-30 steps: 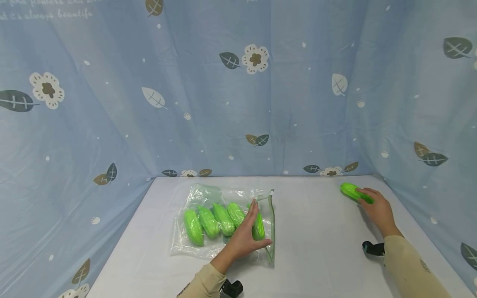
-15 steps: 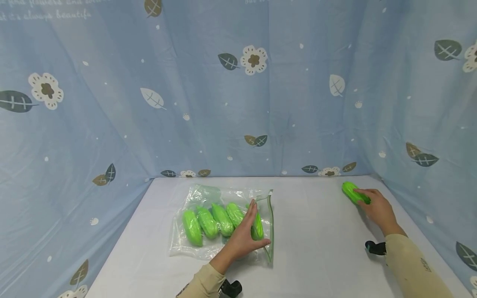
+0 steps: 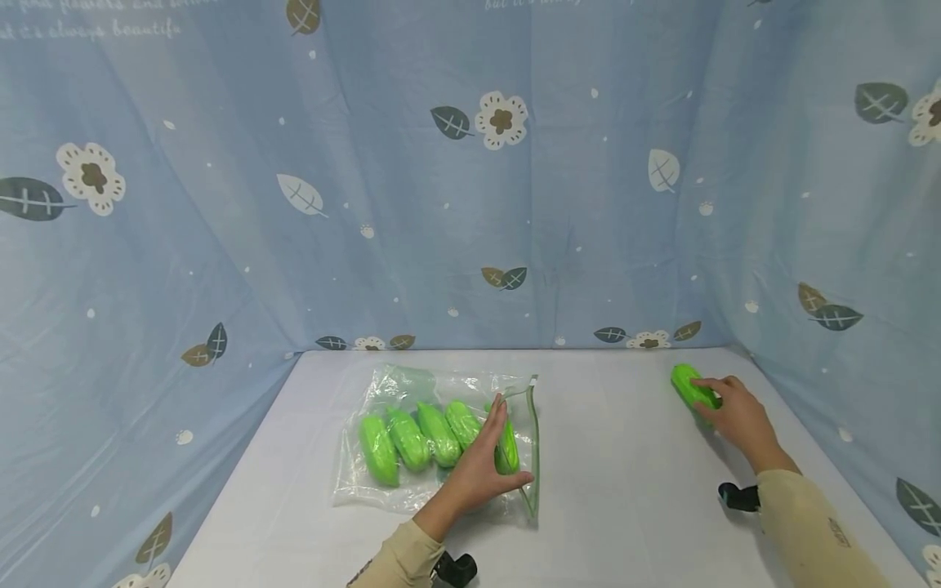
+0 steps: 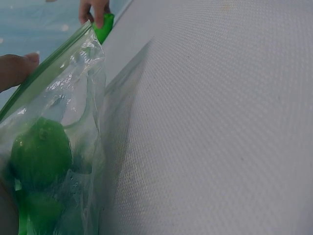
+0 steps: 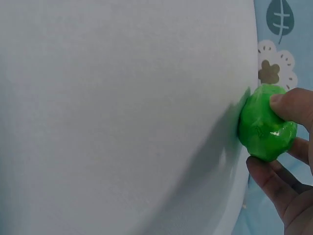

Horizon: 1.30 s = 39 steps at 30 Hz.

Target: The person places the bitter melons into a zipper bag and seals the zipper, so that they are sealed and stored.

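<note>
A clear zip bag [image 3: 426,384] with a green-edged mouth lies at the table's middle left. Several bright green toy cucumbers [image 3: 380,451] sit side by side inside it. My left hand [image 3: 481,474] is at the bag's mouth, fingers straight and thumb spread wide; in the left wrist view its thumb [image 4: 19,68] is at the green zip edge [image 4: 54,56]. Far right, my right hand [image 3: 742,420] grips another green toy cucumber [image 3: 691,385] between thumb and fingers. The right wrist view shows that cucumber [image 5: 266,125] end-on, its shadow falling on the table.
A white cloth covers the table [image 3: 603,474]. Behind and at both sides hangs a blue curtain [image 3: 573,204] with leaves and flowers, meeting the table's back edge. Black wrist cameras [image 3: 738,495] sit below each hand.
My right hand has shifted its grip along the far-right cucumber, which has turned slightly, its near end now more covered by the hand. The left hand and the bag stay in place.
</note>
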Motion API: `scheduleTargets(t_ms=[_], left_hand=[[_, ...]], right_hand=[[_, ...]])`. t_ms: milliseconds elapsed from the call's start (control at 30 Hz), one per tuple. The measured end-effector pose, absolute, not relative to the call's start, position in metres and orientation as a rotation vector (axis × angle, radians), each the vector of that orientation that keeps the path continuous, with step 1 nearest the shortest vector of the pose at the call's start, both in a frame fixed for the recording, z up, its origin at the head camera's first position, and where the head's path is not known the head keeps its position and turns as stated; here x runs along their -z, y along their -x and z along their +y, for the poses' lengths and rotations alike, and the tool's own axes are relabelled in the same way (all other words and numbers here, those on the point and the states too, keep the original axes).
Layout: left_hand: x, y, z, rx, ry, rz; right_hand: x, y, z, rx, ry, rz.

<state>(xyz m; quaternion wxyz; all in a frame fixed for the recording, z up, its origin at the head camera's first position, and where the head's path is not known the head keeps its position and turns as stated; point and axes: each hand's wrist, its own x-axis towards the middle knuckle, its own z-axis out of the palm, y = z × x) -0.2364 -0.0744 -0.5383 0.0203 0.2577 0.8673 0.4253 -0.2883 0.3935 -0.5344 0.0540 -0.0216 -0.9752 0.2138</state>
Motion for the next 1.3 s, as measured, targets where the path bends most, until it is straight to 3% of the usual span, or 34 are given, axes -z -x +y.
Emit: scheduleTargets(t_ms=[1300], left_hand=[[0.539,0.236,-0.074,-1.303,-0.790,2.702]], right_hand=[[0.539,0.259,0.338,-0.739,-0.116,-2.893]])
